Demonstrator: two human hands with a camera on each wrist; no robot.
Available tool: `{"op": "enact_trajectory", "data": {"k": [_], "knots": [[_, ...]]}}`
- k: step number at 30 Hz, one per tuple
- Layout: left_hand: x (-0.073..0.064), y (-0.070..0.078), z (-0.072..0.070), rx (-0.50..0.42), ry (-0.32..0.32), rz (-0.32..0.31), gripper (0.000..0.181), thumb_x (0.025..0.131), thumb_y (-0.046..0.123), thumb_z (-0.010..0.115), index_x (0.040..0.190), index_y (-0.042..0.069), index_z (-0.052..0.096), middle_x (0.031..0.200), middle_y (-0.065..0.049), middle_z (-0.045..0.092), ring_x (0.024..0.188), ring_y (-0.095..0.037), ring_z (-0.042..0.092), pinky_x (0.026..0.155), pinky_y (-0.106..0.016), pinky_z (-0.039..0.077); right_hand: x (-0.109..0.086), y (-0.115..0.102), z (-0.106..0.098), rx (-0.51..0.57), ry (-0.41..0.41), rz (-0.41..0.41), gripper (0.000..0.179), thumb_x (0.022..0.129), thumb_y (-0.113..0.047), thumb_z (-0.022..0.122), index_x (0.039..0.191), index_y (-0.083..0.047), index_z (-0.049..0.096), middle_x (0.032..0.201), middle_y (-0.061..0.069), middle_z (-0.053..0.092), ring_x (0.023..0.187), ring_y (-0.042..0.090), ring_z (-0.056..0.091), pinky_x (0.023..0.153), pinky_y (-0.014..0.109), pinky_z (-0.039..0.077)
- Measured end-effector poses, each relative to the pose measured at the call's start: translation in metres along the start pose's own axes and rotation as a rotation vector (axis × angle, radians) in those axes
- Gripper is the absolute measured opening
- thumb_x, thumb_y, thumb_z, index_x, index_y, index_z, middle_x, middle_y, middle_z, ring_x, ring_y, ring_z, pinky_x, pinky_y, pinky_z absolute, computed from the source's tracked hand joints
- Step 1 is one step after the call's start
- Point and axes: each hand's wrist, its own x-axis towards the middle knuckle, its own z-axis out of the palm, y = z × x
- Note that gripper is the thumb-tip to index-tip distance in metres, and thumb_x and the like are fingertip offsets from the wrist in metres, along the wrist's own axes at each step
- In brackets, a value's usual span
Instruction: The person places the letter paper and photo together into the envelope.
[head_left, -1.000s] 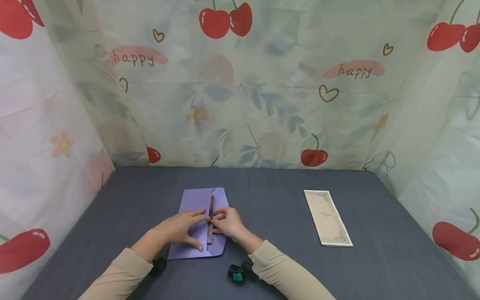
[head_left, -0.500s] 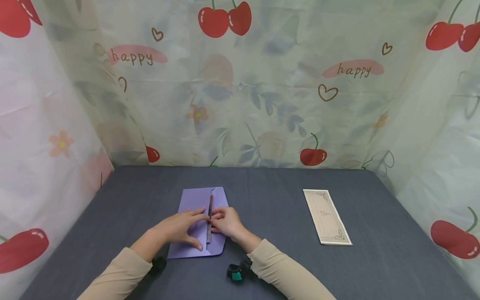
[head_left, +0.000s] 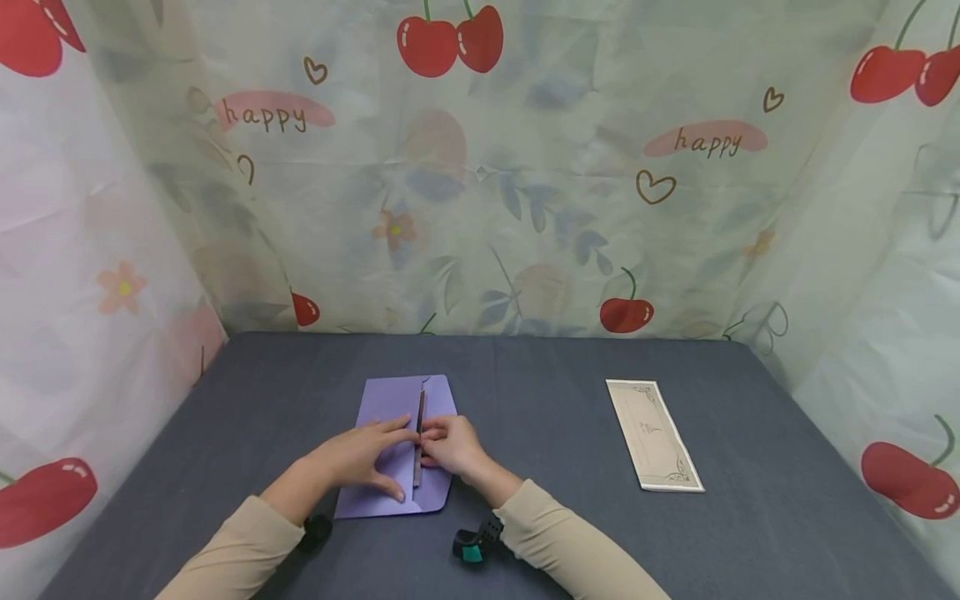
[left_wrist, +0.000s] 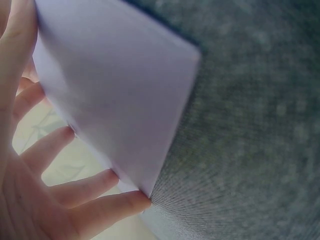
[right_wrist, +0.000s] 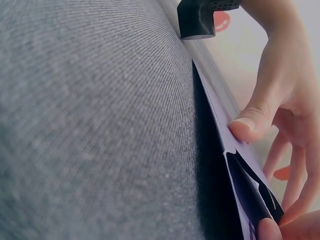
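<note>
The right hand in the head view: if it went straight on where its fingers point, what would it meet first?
Probably the left hand, just across the dark strip that the right hand seems to pinch at the opening of the purple envelope; the gap's depth is unclear.

Dark strip [head_left: 422,408] — narrower now above purple envelope's [head_left: 390,398] pocket

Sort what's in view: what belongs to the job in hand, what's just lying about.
In the job:
purple envelope
dark card, partly inside it
left hand on the envelope
right hand pinching the card

Seemingly just lying about:
beige printed card, untouched, off to the right
</note>
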Motion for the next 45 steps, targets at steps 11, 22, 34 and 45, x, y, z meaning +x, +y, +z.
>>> {"op": "enact_trajectory", "data": {"k": [11,22,34,45], "knots": [[0.000,-0.001,0.000,0.017,0.005,0.002,0.078,0.067,0.053,0.075,0.130,0.016,0.051,0.147,-0.022,0.037,0.128,-0.052,0.038,0.104,-0.062,0.032,0.001,0.001,-0.001,-0.008,-0.021,0.008,0.035,0.084,0.008,0.056,0.120,0.011,0.055,0.097,0.022,0.068,0.079,0.019,0.068,0.064,0.027,0.058],[0.002,-0.003,0.001,0.011,-0.002,-0.007,0.076,0.067,0.054,0.074,0.130,0.017,0.051,0.148,-0.020,0.035,0.130,-0.050,0.037,0.105,-0.060,0.032,-0.003,-0.001,-0.019,0.010,-0.042,0.009,0.031,0.087,0.003,0.057,0.118,0.008,0.057,0.100,0.024,0.068,0.074,0.017,0.068,0.062,0.030,0.058],[0.003,-0.003,0.002,0.027,0.004,-0.005,0.076,0.066,0.054,0.075,0.128,0.017,0.052,0.148,-0.020,0.036,0.128,-0.051,0.039,0.105,-0.060,0.032,-0.007,0.001,-0.049,-0.027,-0.037,-0.032,0.028,0.087,0.000,0.060,0.113,0.009,0.059,0.092,0.024,0.067,0.066,0.010,0.062,0.060,0.031,0.058],[0.001,-0.004,0.002,0.031,0.018,0.022,0.075,0.066,0.054,0.075,0.127,0.017,0.052,0.147,-0.021,0.037,0.127,-0.051,0.039,0.104,-0.060,0.033,-0.020,0.008,-0.086,-0.062,0.004,-0.012,0.027,0.088,-0.004,0.060,0.112,0.009,0.060,0.096,0.023,0.067,0.071,0.010,0.063,0.064,0.031,0.058]]}}
